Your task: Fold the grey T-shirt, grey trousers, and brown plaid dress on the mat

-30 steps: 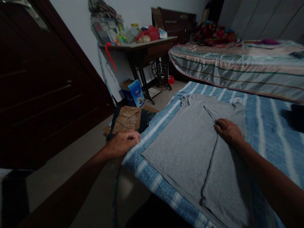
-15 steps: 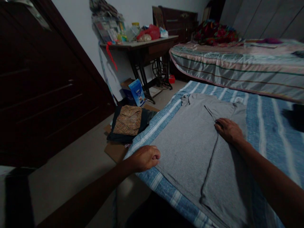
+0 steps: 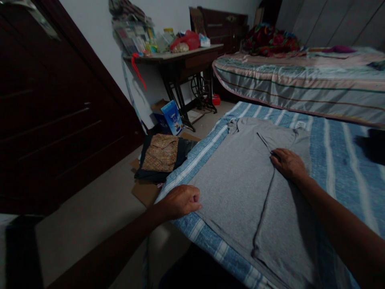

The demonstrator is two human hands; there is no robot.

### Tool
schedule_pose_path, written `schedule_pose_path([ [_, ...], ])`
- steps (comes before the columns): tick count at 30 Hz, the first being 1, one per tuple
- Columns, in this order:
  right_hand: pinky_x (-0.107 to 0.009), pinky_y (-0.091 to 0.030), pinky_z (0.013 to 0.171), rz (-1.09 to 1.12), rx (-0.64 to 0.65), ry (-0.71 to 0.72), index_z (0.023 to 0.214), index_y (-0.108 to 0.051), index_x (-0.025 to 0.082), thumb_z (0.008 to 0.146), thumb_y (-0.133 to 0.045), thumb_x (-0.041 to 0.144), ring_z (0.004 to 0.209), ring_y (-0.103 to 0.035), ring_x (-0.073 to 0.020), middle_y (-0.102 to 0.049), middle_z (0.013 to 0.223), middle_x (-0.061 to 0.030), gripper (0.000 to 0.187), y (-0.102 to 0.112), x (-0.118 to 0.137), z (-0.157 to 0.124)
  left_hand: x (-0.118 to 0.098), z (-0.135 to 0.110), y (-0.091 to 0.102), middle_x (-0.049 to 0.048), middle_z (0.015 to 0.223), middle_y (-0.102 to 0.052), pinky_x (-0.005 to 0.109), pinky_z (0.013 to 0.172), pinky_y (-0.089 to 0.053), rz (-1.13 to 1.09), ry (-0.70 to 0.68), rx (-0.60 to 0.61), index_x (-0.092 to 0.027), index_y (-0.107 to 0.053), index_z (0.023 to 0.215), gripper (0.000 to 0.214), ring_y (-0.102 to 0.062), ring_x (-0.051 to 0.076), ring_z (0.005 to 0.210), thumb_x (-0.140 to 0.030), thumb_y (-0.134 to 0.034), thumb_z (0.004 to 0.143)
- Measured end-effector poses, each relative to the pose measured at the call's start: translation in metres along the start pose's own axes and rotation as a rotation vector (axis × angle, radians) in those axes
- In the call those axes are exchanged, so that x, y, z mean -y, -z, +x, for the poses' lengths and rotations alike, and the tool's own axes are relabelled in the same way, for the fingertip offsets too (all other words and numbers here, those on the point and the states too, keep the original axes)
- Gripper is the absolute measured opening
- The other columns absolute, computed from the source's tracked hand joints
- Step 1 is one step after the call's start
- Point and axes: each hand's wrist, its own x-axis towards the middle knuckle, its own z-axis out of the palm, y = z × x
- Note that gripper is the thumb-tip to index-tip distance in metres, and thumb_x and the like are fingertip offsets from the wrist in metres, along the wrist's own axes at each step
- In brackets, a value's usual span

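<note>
A grey T-shirt [image 3: 231, 180] lies spread out, with its collar toward the far side and a dark seam line running down its right part. My left hand [image 3: 183, 199] is closed at the shirt's near left corner, thumb and bent fingers gripping the hem. Farther up on the right, my right hand [image 3: 288, 162] rests on the shirt, its fingers closed on the cloth where the seam meets the sleeve. The fingertips of this hand are partly hidden. Beneath the shirt is a blue and white striped cloth [image 3: 345, 160].
Left of the striped cloth, folded clothes [image 3: 161, 152] are stacked on cardboard [image 3: 144, 192]. Behind them stands a blue box [image 3: 171, 118]. A cluttered sewing machine table [image 3: 192, 54] is by the wall, a bed [image 3: 288, 80] at the back. A dark item [image 3: 373, 146] lies at right.
Both hands keep their places on the T-shirt, and the shirt lies as before. The whole view has shifted very slightly.
</note>
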Motion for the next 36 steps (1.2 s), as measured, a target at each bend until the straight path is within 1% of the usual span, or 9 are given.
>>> schedule_pose_path([
  [4,-0.044,-0.046,0.092,-0.006,0.005,0.000,0.116,-0.064,0.017,0.091,-0.039,0.044,0.110,-0.057,-0.0294,-0.063,0.120,-0.0137,0.044,-0.001,-0.001,0.000,-0.003,0.000,0.000,0.0003,0.077,-0.060,0.024,0.063,-0.037,0.063,0.017,-0.014,-0.018,-0.056,0.075,0.012,-0.057,0.015,0.070,-0.027,-0.063,0.072],
  [9,-0.045,-0.047,0.092,0.003,0.004,-0.006,0.116,-0.064,0.018,0.090,-0.041,0.044,0.109,-0.057,-0.0296,-0.064,0.119,-0.0136,0.043,-0.001,-0.001,0.001,-0.004,0.000,0.000,0.0013,0.075,-0.058,0.026,0.066,-0.037,0.137,-0.029,-0.025,-0.019,-0.054,0.072,0.004,-0.057,0.017,0.072,-0.021,-0.055,0.075],
  [16,-0.044,-0.046,0.092,0.007,-0.007,-0.006,0.115,-0.064,0.017,0.091,-0.040,0.043,0.110,-0.057,-0.0292,-0.063,0.119,-0.0137,0.043,0.000,0.002,0.000,0.003,0.001,-0.002,0.0024,0.074,-0.058,0.027,0.066,-0.037,0.149,-0.061,-0.057,-0.019,-0.053,0.069,0.010,-0.057,0.017,0.072,-0.014,-0.047,0.075],
  [21,-0.042,-0.045,0.092,0.012,-0.023,0.002,0.115,-0.064,0.018,0.091,-0.041,0.042,0.110,-0.056,-0.0277,-0.063,0.118,-0.0124,0.041,-0.001,0.001,0.000,0.002,0.002,-0.001,0.0022,0.073,-0.058,0.026,0.064,-0.036,0.132,-0.048,-0.105,-0.019,-0.054,0.070,0.011,-0.055,0.016,0.067,-0.016,-0.046,0.076],
  [24,-0.042,-0.045,0.092,0.010,-0.012,0.000,0.115,-0.063,0.018,0.091,-0.040,0.042,0.109,-0.056,-0.0276,-0.064,0.118,-0.0120,0.041,-0.001,0.001,0.001,-0.003,0.003,-0.001,0.0021,0.072,-0.058,0.026,0.063,-0.036,0.103,-0.028,-0.097,-0.019,-0.055,0.069,0.014,-0.055,0.016,0.067,-0.026,-0.048,0.080],
  [26,-0.042,-0.045,0.092,0.006,0.000,-0.005,0.115,-0.063,0.018,0.091,-0.040,0.042,0.110,-0.056,-0.0278,-0.063,0.118,-0.0120,0.041,-0.001,0.000,0.001,-0.006,0.003,-0.001,0.0022,0.074,-0.058,0.026,0.063,-0.036,0.094,-0.018,-0.076,-0.019,-0.056,0.071,0.014,-0.056,0.016,0.068,-0.030,-0.053,0.079],
  [28,-0.042,-0.044,0.093,0.008,0.008,-0.006,0.116,-0.063,0.018,0.091,-0.040,0.043,0.111,-0.056,-0.0281,-0.063,0.119,-0.0124,0.042,0.000,0.000,0.001,-0.007,0.004,-0.002,0.0024,0.074,-0.058,0.026,0.064,-0.036,0.103,-0.017,-0.059,-0.019,-0.056,0.070,0.012,-0.056,0.017,0.070,-0.028,-0.054,0.077],
  [31,-0.043,-0.044,0.093,0.011,0.003,-0.012,0.116,-0.063,0.017,0.091,-0.039,0.043,0.112,-0.055,-0.0286,-0.063,0.120,-0.0128,0.043,0.000,0.001,0.000,-0.006,0.004,-0.001,0.0022,0.071,-0.057,0.026,0.064,-0.036,0.110,-0.032,-0.068,-0.019,-0.053,0.066,0.012,-0.056,0.016,0.070,-0.022,-0.049,0.077],
  [36,-0.044,-0.045,0.093,0.016,-0.009,-0.010,0.115,-0.064,0.017,0.090,-0.040,0.043,0.111,-0.056,-0.0290,-0.063,0.119,-0.0127,0.043,-0.001,0.001,0.000,-0.001,0.002,0.003,0.0006,0.067,-0.057,0.024,0.059,-0.034,0.058,-0.001,-0.085,-0.019,-0.053,0.066,0.013,-0.054,0.014,0.064,-0.024,-0.048,0.077],
])
